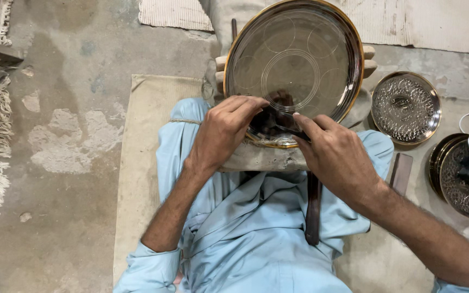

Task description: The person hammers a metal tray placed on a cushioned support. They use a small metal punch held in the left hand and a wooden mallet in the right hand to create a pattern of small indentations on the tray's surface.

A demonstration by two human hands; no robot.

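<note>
Brass tray (299,59) between left hand (221,130) – right hand (337,157).

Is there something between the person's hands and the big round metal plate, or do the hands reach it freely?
Nothing visible blocks them. The left hand and right hand both rest at the near rim of the round metal plate, and a small dark tool sits between their fingertips, against the plate.
</note>
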